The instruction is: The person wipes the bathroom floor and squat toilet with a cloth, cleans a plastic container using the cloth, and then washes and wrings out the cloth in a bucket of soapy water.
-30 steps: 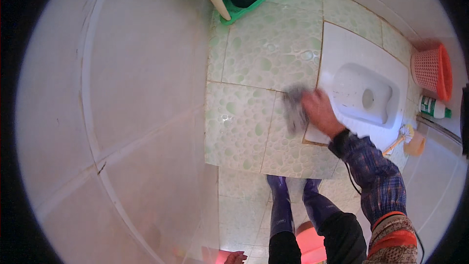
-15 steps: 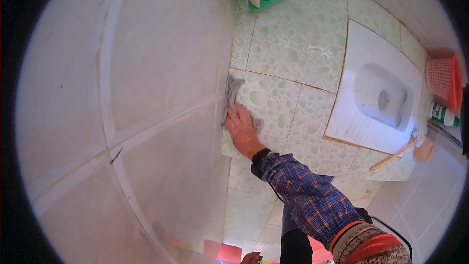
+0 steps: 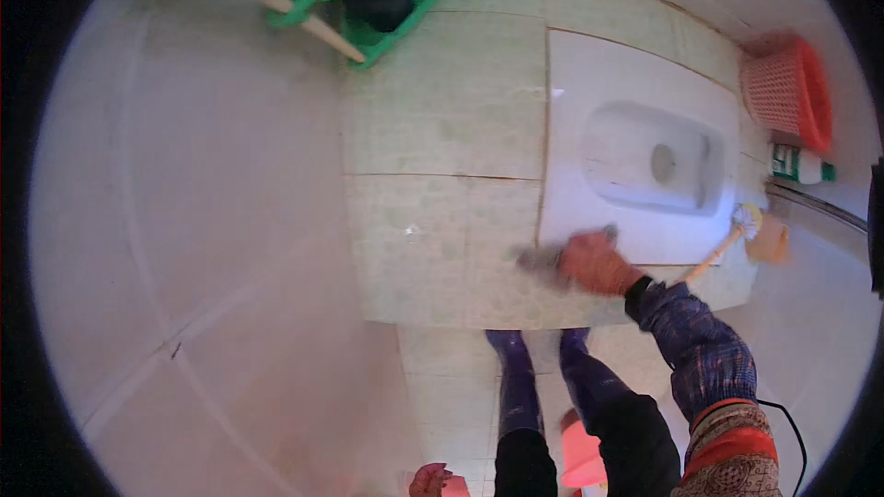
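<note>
My right hand (image 3: 600, 264) is closed on a grey cloth (image 3: 543, 264), low over the floor tiles at the near left corner of the white squat toilet (image 3: 571, 193). Motion smears both cloth and fingers, so I cannot tell whether the cloth touches the tiles. A bit of grey also shows on the hand's far side. Only part of my left hand (image 3: 429, 480) shows, at the bottom edge beside something red. How its fingers are set is unclear.
A green plastic rack (image 3: 419, 14) with a dark round item stands far left, a pale stick (image 3: 327, 35) against it. Along the right are a pink-red basket (image 3: 783, 92), a green-and-white bottle (image 3: 799, 164) and a wooden-handled brush (image 3: 714, 258). My boots (image 3: 518, 377) stand below a floor step.
My right hand has carried the grey cloth away from the left wall's base, rightward to the squat toilet's near corner. The view has shifted right, bringing both boots into sight.
</note>
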Demonstrator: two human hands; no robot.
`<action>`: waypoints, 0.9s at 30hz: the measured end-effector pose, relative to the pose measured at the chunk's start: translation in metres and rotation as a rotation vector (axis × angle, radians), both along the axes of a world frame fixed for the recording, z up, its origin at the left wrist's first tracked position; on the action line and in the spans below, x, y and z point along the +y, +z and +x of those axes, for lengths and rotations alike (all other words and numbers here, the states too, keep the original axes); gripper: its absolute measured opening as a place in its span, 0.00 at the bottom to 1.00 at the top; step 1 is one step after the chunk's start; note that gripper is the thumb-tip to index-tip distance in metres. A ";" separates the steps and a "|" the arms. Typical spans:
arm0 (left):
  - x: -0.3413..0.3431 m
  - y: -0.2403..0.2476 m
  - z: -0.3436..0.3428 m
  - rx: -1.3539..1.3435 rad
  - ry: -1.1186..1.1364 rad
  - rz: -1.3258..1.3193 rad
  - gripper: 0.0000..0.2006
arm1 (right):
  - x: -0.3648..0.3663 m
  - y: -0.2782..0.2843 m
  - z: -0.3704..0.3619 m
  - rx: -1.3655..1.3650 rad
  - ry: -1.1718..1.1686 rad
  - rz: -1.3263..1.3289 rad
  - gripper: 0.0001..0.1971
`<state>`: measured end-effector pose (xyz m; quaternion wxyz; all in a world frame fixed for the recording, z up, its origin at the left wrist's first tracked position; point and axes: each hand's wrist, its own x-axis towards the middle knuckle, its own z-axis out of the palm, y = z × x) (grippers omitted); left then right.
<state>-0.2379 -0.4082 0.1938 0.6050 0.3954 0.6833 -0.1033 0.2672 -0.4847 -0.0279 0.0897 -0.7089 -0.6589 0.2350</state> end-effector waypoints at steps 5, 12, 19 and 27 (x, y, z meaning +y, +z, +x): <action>-0.016 -0.007 -0.024 0.031 -0.093 -0.061 0.11 | 0.077 0.032 0.112 -0.170 -0.470 0.511 0.20; -0.024 -0.012 -0.012 0.010 -0.148 -0.117 0.12 | 0.138 -0.033 0.005 -0.002 -0.538 0.405 0.15; 0.005 0.008 0.023 0.029 -0.200 -0.031 0.14 | -0.039 0.001 -0.047 0.187 -0.332 0.224 0.14; 0.018 0.002 0.016 -0.002 -0.270 -0.084 0.14 | -0.027 -0.001 -0.027 -0.001 -0.703 0.351 0.13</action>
